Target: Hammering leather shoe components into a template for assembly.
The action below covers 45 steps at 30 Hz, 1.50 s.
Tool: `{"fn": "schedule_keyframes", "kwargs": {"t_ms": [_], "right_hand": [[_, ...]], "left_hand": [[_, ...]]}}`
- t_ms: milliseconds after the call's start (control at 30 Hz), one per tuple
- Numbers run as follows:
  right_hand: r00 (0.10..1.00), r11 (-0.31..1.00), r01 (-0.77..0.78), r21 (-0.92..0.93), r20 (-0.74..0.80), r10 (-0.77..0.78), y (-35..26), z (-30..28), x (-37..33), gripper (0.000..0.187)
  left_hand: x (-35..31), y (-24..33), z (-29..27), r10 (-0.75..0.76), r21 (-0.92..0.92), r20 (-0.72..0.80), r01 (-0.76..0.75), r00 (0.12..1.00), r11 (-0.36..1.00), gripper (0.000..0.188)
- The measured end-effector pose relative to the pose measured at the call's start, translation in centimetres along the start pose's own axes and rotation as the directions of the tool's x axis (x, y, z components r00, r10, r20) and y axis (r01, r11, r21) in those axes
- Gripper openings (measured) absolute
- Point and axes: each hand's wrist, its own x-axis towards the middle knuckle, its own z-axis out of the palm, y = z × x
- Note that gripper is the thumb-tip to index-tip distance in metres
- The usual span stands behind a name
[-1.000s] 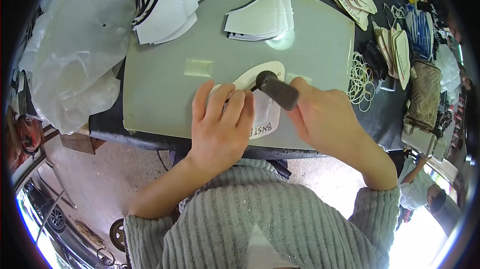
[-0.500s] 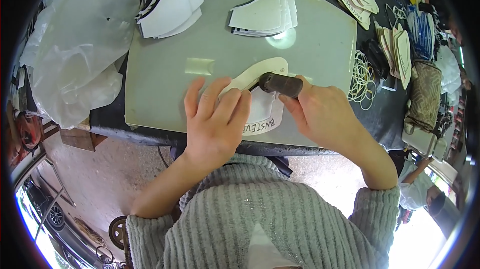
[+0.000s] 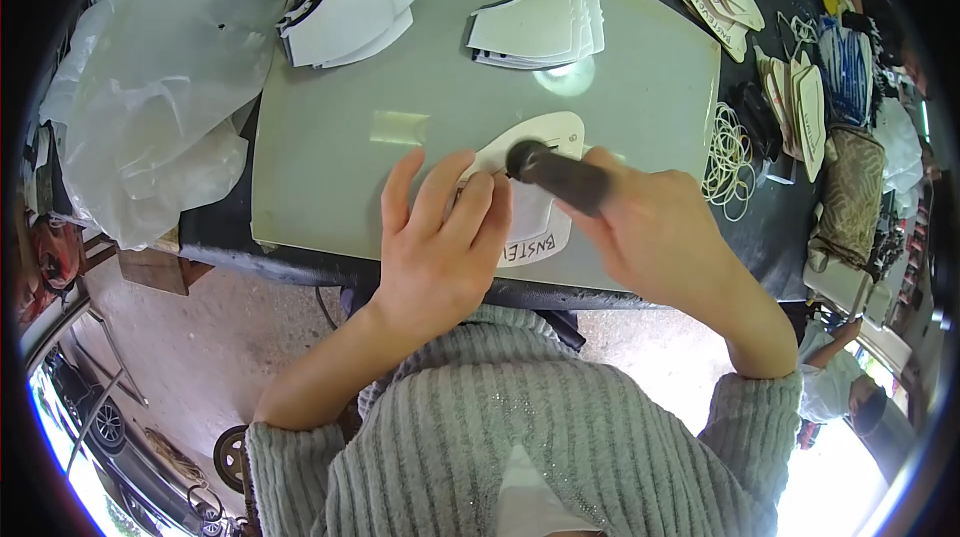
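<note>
Currently, the template [image 3: 552, 128] lies toward five o'clock on the board [image 3: 320, 167]. The left hand [image 3: 440, 252], its grip loosely spread, covers the template's nine-o'clock side; the right hand [image 3: 655, 227] has its grip wrapped around a dark tool [image 3: 565, 180], pointing toward ten o'clock.

A curved cream template [image 3: 545, 127] is lying by the board [image 3: 330, 187]'s near edge, a dark cylindrical tool [image 3: 565, 180] slanting over it.
</note>
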Motion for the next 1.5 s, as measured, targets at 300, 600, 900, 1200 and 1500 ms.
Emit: {"fn": "schedule_keyframes", "kwargs": {"t_ms": [300,600,900,1200,1500], "right_hand": [[0.981,0.989,-0.127,-0.079,0.139,0.137,-0.3,-0.3,0.8,0.034],[0.990,0.996,-0.056,-0.074,0.127,0.066,0.1,0.2,0.3,0.029],[0.983,0.990,-0.104,-0.090,0.142,0.116,0.5,0.6,0.1,0.029],[1.000,1.000,-0.013,0.023,0.000,0.013,0.3,0.2,0.4,0.031],[0.999,1.000,0.022,-0.016,-0.024,-0.022,0.1,0.7,0.5,0.034]], "left_hand": [[-0.1,-0.5,-0.5,-0.126,-0.172,0.053,0.133,0.991,0.976,0.023],[0.0,-0.5,-0.1,0.001,-0.016,0.024,0.000,1.000,1.000,0.024],[0.4,-1.6,-1.1,-0.200,-0.293,0.091,0.218,0.976,0.931,0.026],[-0.3,-2.0,-0.4,0.079,-0.018,-0.031,-0.080,0.996,0.997,0.017],[-0.3,-1.8,-0.5,0.070,-0.020,-0.041,-0.071,0.997,0.997,0.019]]}}
